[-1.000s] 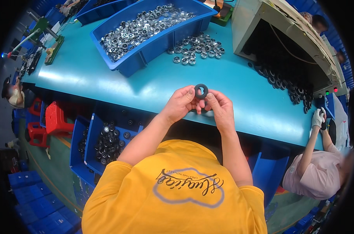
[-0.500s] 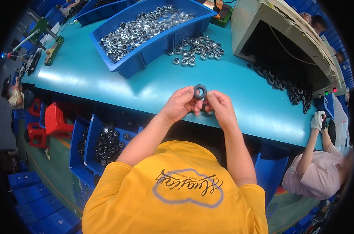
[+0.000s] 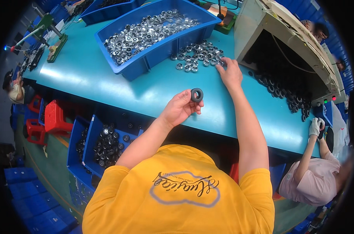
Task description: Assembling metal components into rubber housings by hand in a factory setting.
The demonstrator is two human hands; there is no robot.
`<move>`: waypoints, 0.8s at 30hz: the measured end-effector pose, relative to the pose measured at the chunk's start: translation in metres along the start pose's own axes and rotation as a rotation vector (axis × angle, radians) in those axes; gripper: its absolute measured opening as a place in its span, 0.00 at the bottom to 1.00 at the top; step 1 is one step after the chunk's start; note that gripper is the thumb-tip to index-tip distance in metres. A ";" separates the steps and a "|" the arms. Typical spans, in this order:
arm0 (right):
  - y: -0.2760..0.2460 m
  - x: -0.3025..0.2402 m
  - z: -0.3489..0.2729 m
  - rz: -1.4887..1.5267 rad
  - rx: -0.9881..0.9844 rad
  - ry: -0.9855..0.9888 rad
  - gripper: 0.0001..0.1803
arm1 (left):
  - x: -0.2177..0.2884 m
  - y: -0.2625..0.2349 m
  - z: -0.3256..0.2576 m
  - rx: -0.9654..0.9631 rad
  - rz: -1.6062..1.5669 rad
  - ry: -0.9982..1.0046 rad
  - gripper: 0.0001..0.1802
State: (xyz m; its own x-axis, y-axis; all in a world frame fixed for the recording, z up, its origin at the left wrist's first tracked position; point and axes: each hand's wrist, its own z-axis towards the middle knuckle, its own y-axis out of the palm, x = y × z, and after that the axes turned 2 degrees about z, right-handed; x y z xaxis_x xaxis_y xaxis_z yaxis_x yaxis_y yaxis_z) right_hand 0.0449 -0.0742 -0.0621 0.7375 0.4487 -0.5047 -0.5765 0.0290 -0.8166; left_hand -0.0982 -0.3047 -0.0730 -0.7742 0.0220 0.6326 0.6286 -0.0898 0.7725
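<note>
Just above the near edge of the teal table (image 3: 149,91), my left hand (image 3: 178,109) pinches a black rubber ring (image 3: 201,96) that looks like a small tyre. Its round hole faces up. Farther off and to the right, my right hand (image 3: 231,75) reaches into the loose pile of shiny silver wheel hubs (image 3: 194,62) with dark centres. Its thumb and forefinger are apart at the pile's right edge, by one of the hubs. More such hubs fill the large blue bin (image 3: 145,65) behind the pile.
A pale machine housing (image 3: 249,23) stands at the right, with many black rings (image 3: 278,91) spilling from its opening. Below the table at left, a blue crate (image 3: 89,150) holds dark wheels. A co-worker's gloved hands (image 3: 315,126) are at the far right. Red stools (image 3: 58,117) stand left.
My right hand has left the ring and moved away, up and right, to the hub pile. My left hand keeps the ring in nearly the same place.
</note>
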 end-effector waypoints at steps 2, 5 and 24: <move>-0.001 0.001 -0.003 0.031 -0.005 -0.010 0.19 | 0.001 -0.002 -0.001 -0.012 -0.027 -0.008 0.20; -0.006 0.003 -0.012 0.178 -0.075 0.011 0.18 | 0.000 -0.006 -0.001 -0.039 -0.069 -0.014 0.22; -0.061 -0.066 -0.160 1.308 -0.491 0.435 0.15 | -0.002 0.007 -0.003 0.083 0.272 0.024 0.17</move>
State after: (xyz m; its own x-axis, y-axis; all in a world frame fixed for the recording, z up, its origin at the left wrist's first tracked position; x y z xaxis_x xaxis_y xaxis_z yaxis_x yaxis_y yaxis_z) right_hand 0.0881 -0.2483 -0.0237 -0.1100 -0.3870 -0.9155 -0.7947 -0.5190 0.3148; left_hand -0.0923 -0.3081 -0.0694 -0.5772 -0.0152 0.8165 0.8166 -0.0070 0.5771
